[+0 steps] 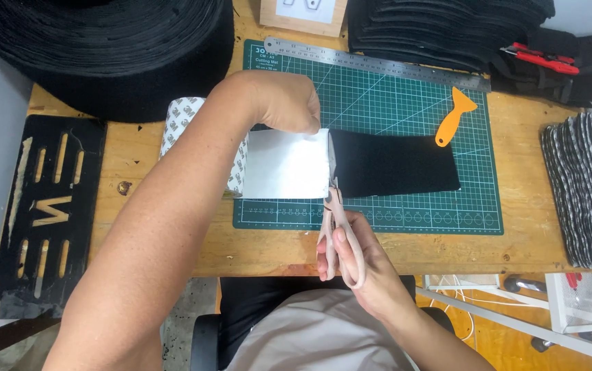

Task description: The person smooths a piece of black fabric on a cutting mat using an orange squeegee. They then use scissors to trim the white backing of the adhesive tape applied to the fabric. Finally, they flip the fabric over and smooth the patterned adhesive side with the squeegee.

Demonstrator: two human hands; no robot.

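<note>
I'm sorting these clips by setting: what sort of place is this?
Probably a small craft or fabrication workbench: a green gridded cutting mat with a long steel ruler on a wooden table, and the right hand working pink-handled scissors at a black felt strip.

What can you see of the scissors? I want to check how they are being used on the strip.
The scissors have pale pink handles and short metal blades. The right hand grips them by the loops, blades pointing away from the person. The blades meet the near edge of the strip where the shiny white sheet joins the black felt-like piece, over the green cutting mat. The left hand pinches the strip's far edge.
</note>
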